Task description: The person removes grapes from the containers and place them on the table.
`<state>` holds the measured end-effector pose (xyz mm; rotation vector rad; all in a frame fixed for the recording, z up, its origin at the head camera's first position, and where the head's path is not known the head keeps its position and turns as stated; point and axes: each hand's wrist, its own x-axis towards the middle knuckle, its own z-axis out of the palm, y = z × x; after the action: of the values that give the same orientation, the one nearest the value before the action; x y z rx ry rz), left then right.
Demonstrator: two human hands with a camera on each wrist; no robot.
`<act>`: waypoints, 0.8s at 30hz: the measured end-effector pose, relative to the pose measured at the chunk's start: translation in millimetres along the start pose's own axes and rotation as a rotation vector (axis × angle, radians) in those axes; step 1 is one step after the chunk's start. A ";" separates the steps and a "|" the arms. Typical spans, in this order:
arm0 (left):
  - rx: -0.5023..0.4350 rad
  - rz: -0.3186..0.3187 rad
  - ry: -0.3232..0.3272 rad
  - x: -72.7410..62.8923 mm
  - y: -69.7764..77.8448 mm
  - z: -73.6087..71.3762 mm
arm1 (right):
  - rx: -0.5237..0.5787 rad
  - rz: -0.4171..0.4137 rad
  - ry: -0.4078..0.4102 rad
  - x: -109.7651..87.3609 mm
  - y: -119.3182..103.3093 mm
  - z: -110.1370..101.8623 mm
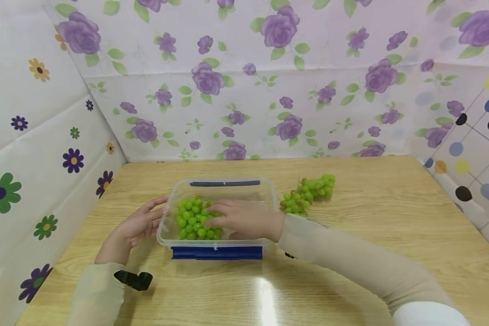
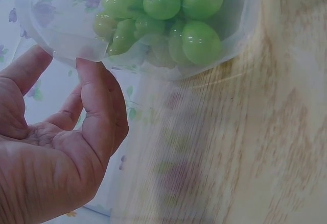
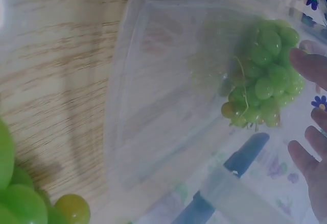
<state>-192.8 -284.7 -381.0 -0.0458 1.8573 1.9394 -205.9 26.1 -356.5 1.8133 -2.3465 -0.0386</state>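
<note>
A clear plastic container with blue clips stands on the table, a bunch of green grapes lying in its left half. My right hand reaches over the container above the grapes. In the right wrist view its fingers are spread and its thumb is close to the bunch; nothing is held. At the container's left side is my left hand, fingers loosely extended. The left wrist view shows its fingertips right at the container's rim, with the grapes behind the see-through wall.
More green grapes lie on the wooden table to the container's right, partly behind my right forearm. Flowered sheets stand along the back and sides of the table.
</note>
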 end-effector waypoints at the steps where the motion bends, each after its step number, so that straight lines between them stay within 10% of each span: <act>1: -0.001 -0.002 0.003 0.1 -0.4 -0.2 | -0.012 -0.003 0.000 1.4 -0.3 0.6; 24: -0.011 0.000 -0.008 -1.5 -0.1 -0.3 | -0.025 -0.030 -0.074 20.5 -2.7 10.7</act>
<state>-191.4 -285.4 -380.6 -0.0410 1.8415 1.9466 -210.0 4.7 -364.9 1.8662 -2.3572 -0.1404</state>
